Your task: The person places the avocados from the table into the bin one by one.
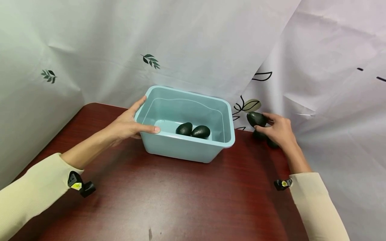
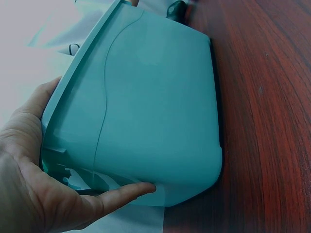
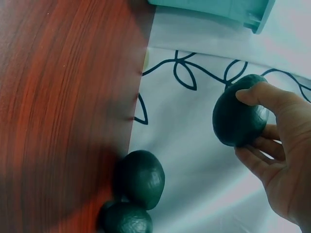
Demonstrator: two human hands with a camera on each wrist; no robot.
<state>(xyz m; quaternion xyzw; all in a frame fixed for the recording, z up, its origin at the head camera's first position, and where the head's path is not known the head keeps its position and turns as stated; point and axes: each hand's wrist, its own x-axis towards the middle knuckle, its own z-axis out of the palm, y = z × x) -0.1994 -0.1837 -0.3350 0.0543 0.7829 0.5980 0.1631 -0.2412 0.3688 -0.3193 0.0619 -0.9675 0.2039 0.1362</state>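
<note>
A light blue plastic tub [image 1: 187,147] stands at the back of the table, with two dark green avocados [image 1: 201,132] on its floor. My left hand [image 1: 128,124] grips the tub's left end, thumb over the front rim and fingers at the back corner. To the right of the tub, my right hand [image 1: 278,130] pinches an avocado [image 3: 238,111] between thumb and fingers, raised above the tabletop. Beneath that hand, two more avocados [image 3: 141,178] lie side by side at the table's back right edge, partly hidden by the hand in the head view.
The reddish-brown wooden table [image 1: 181,197] stretches in front of the tub. A pale cloth [image 1: 193,47] with leaf prints hangs behind the table and along its sides, close to the tub's back rim.
</note>
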